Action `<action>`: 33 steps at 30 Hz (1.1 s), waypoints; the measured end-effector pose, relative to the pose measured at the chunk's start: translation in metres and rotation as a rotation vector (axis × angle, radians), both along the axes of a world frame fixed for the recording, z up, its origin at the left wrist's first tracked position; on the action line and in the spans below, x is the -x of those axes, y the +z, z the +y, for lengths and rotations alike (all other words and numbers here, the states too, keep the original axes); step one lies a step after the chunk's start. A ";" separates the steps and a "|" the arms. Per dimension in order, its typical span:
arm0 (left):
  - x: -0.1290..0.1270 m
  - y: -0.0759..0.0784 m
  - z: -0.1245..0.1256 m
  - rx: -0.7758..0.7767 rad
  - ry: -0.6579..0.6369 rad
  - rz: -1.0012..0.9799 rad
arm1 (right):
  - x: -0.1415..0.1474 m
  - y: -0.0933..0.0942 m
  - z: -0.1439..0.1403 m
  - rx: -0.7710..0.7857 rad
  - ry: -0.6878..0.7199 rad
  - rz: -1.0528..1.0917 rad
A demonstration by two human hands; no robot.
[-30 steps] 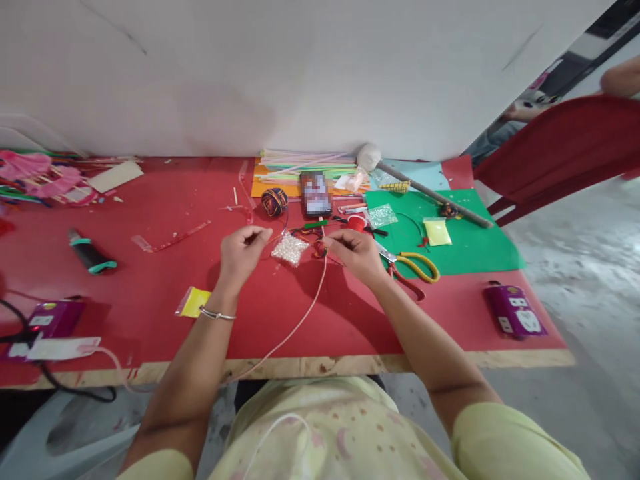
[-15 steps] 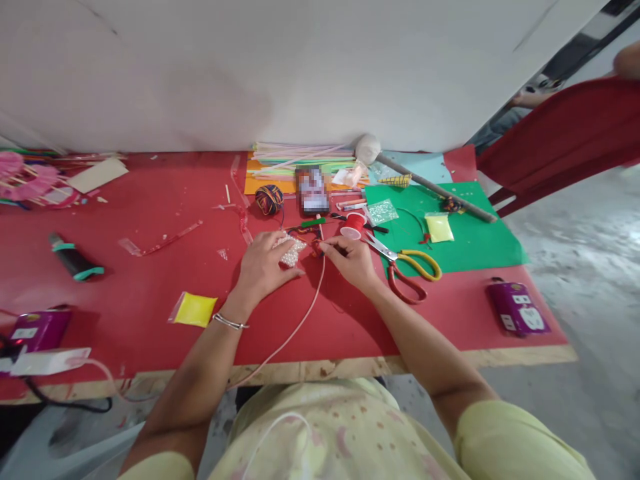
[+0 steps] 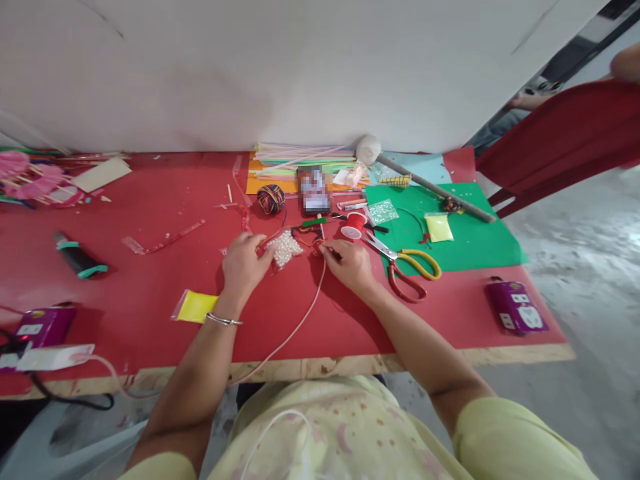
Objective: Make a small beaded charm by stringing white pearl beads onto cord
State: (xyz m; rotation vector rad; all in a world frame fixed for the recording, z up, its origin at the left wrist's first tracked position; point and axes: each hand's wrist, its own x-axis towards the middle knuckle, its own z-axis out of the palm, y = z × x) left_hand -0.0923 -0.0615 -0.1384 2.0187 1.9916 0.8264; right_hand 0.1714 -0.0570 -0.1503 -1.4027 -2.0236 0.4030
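Observation:
My left hand [image 3: 241, 263] is curled at the left side of a clear packet of white pearl beads [image 3: 286, 251], its thumb by the packet's edge. A thin orange yarn [image 3: 276, 235] runs from its fingers towards the right. The fingertips of my right hand [image 3: 354, 265] are pinched on a small red-and-orange knotted yarn piece [image 3: 317, 246], mostly hidden by them. Just behind lie dark multicoloured yarn [image 3: 306, 231] and a green stick-like tool [image 3: 314, 221]. A red thread spool [image 3: 355, 224] and open scissors [image 3: 403, 259] are right of the right hand.
A yarn ball [image 3: 271, 199] and a phone [image 3: 314, 189] sit behind the hands. A pale cable [image 3: 300, 325] crosses the red table covering [image 3: 165, 267]. A box cutter [image 3: 80, 255] and yellow packet [image 3: 196, 307] lie left. A purple box [image 3: 517, 305] stands right.
My left hand has moved left off the bead packet, which now shows more fully, and orange yarn stretches from its fingers. My right hand has barely moved.

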 end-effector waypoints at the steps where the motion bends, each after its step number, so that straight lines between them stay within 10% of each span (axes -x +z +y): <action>1: 0.002 -0.002 0.001 0.036 0.033 0.029 | 0.001 0.000 0.000 0.006 0.003 -0.011; 10: 0.010 -0.024 0.010 0.068 -0.046 -0.109 | 0.002 -0.004 -0.003 0.011 0.002 -0.043; 21: -0.015 -0.001 -0.005 -0.076 -0.191 0.170 | 0.006 -0.008 -0.007 0.007 0.032 -0.194; 33: -0.019 -0.008 -0.005 -0.025 -0.235 0.029 | 0.006 -0.010 -0.004 0.006 0.040 -0.241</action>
